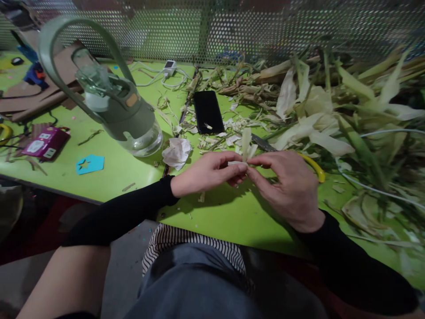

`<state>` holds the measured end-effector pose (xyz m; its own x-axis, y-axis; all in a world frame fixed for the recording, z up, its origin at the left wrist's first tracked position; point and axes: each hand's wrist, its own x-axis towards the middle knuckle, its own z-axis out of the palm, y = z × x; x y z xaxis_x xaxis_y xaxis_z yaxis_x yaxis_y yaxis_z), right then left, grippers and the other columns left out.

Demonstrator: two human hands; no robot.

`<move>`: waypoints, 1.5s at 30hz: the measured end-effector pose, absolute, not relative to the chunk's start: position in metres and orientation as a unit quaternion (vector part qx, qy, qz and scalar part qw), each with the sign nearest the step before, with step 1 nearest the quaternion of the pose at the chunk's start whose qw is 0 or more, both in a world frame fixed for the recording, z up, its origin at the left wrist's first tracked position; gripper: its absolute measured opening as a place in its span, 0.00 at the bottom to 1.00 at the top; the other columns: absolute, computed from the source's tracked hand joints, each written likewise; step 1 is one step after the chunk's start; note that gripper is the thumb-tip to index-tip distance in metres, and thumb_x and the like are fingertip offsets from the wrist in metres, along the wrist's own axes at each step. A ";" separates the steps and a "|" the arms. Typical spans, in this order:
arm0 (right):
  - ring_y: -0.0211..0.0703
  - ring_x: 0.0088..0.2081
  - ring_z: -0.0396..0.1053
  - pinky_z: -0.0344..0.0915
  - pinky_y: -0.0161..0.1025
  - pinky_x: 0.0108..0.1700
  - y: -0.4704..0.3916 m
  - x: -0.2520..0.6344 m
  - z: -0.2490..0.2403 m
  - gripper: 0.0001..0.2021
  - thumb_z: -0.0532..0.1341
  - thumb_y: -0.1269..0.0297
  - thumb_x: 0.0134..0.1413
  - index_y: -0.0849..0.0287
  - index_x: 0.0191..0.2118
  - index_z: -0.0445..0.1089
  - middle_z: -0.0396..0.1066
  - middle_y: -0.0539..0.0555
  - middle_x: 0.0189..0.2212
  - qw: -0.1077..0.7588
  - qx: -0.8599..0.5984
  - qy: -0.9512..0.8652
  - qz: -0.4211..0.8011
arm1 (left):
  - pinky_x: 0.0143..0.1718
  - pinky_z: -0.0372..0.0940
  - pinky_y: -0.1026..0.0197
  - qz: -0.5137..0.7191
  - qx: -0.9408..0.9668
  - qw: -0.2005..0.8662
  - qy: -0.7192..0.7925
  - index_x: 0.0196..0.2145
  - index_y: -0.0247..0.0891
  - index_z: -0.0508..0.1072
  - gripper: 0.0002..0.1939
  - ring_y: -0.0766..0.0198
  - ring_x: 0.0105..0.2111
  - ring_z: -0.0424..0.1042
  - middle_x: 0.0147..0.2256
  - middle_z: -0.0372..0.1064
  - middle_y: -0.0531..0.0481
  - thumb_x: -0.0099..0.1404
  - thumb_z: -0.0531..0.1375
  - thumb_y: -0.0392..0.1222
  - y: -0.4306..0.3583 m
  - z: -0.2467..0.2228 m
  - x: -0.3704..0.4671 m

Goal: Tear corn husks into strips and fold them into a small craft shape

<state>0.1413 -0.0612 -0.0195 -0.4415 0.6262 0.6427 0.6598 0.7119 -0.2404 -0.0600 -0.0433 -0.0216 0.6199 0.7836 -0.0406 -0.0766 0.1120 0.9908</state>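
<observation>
Between my two hands is a small pale strip of corn husk (246, 144), pinched at its lower end and standing up from the fingertips. My left hand (215, 170) is closed on it from the left, thumb against the fingers. From the right, my right hand (287, 186) pinches the same piece with thumb and forefinger. Just behind the right hand lie a scissor blade (263, 142) and a yellow handle (314, 166), partly hidden by that hand. A black phone (208, 112) lies flat beyond the hands, with a husk scrap on its screen.
A large heap of corn husks (318, 110) fills the right side. A green water bottle (129, 113) and crumpled paper (177, 153) stand left of my hands. Farther left are a purple box (46, 142) and a blue card (90, 164). A perforated metal screen (166, 33) borders the back.
</observation>
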 end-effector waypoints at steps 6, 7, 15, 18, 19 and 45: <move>0.52 0.37 0.74 0.70 0.49 0.40 -0.056 0.145 -0.021 0.05 0.66 0.59 0.62 0.51 0.42 0.75 0.76 0.55 0.34 0.367 -0.407 -0.836 -0.010 | 0.39 0.70 0.64 0.297 0.576 0.692 0.318 0.40 0.31 0.71 0.09 0.72 0.30 0.73 0.32 0.75 0.49 0.71 0.59 0.42 -0.043 -0.024 -0.060; 0.52 0.37 0.74 0.71 0.49 0.39 -0.056 0.145 -0.022 0.06 0.66 0.58 0.62 0.50 0.43 0.75 0.76 0.55 0.35 0.374 -0.410 -0.832 0.000 | 0.37 0.70 0.65 0.283 0.586 0.687 0.323 0.40 0.32 0.71 0.08 0.72 0.29 0.72 0.32 0.75 0.49 0.71 0.58 0.41 -0.044 -0.022 -0.060; 0.52 0.42 0.76 0.71 0.53 0.45 -0.055 0.143 -0.020 0.03 0.67 0.62 0.60 0.49 0.40 0.75 0.78 0.54 0.38 0.409 -0.381 -0.829 0.032 | 0.32 0.67 0.67 0.183 0.654 0.640 0.358 0.35 0.34 0.71 0.07 0.71 0.28 0.73 0.30 0.75 0.51 0.70 0.57 0.39 -0.051 -0.014 -0.061; 0.48 0.38 0.76 0.70 0.52 0.46 -0.059 0.141 -0.013 0.05 0.67 0.67 0.60 0.49 0.40 0.73 0.81 0.51 0.38 0.392 -0.311 -0.865 0.040 | 0.32 0.67 0.67 0.190 0.652 0.637 0.365 0.36 0.33 0.72 0.05 0.71 0.28 0.73 0.30 0.75 0.51 0.69 0.58 0.37 -0.049 -0.016 -0.061; 0.47 0.37 0.76 0.70 0.50 0.44 -0.060 0.140 -0.011 0.07 0.66 0.69 0.61 0.47 0.41 0.73 0.81 0.49 0.38 0.377 -0.295 -0.876 0.061 | 0.32 0.67 0.67 0.195 0.643 0.648 0.360 0.36 0.33 0.72 0.04 0.71 0.27 0.73 0.29 0.74 0.51 0.68 0.59 0.36 -0.048 -0.017 -0.061; 0.47 0.37 0.78 0.73 0.43 0.40 -0.070 0.143 -0.002 0.10 0.63 0.60 0.65 0.53 0.49 0.76 0.81 0.54 0.39 0.315 -0.456 -0.816 0.164 | 0.38 0.70 0.64 0.242 0.514 0.764 0.305 0.39 0.30 0.72 0.07 0.73 0.29 0.72 0.33 0.74 0.49 0.69 0.61 0.38 -0.042 -0.016 -0.065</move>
